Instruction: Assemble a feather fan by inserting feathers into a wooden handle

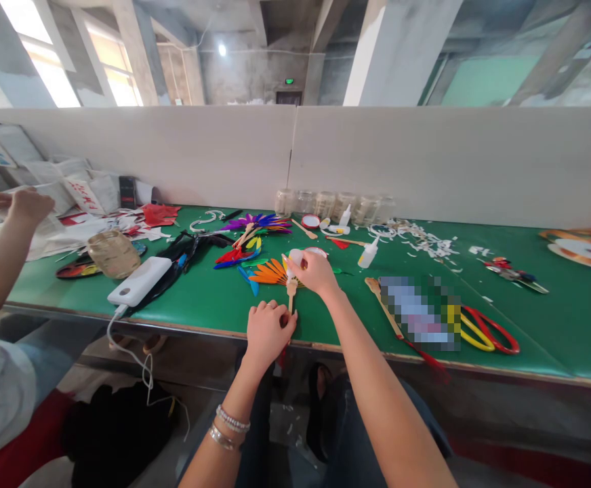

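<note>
My left hand (269, 333) is closed round the lower end of a wooden fan handle (291, 291) near the table's front edge. Orange feathers (269, 272) spread to the left from the top of that handle. In my right hand (316, 272) is a small white glue bottle (295, 257), gripped between thumb and fingers with its nozzle pointing down at the handle's head. My fingers cover part of the bottle, and whether the nozzle touches the wood I cannot tell. Blue feathers (247, 279) lie just left of the orange ones.
Behind lie purple feathers (270, 222), another glue bottle (369, 253) and several glass jars (326, 203). Scissors with red and yellow handles (493, 332) are at right. A white power bank (139, 281) and a jar (114, 254) stand left, near a co-worker's hands (28, 205).
</note>
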The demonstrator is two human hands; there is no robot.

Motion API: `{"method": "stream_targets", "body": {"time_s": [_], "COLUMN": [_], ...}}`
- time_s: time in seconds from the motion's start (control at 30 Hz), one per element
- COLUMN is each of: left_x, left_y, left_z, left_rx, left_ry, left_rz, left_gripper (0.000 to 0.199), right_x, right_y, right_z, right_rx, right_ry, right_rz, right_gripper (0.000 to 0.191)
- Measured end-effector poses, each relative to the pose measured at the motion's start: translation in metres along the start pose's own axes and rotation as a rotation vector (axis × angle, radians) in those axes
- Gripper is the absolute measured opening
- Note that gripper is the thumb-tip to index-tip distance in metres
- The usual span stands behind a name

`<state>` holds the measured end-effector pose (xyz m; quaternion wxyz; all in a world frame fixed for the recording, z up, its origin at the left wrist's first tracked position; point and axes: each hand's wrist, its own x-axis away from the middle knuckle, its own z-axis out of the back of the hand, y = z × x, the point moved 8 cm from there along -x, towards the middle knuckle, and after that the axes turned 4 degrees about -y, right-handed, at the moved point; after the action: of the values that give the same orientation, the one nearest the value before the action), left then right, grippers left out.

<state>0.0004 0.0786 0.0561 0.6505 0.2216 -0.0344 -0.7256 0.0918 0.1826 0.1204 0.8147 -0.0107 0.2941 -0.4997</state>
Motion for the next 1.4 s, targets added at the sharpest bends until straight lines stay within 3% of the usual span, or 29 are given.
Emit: {"method": "stream_targets", "body": {"time_s": [0.97,1.4], "left_x": [-0.001,-0.001], "left_y": [-0.001,0.000], "left_z": [-0.003,-0.002], "left_rx": [0.000,0.002], "left_ry": [0.033,0.021], "left_rz": [-0.005,-0.001], "left_gripper": [0.034,0.033], "right_x": [0.002,0.004], "right_y": [0.003,0.009], "right_z": [0.004,0.006], "right_rx": [0.019,0.024], "right_ry": [-0.020,-0.075], "right_rz": [0.042,-0.021], "right_gripper": [0.037,0.041]}}
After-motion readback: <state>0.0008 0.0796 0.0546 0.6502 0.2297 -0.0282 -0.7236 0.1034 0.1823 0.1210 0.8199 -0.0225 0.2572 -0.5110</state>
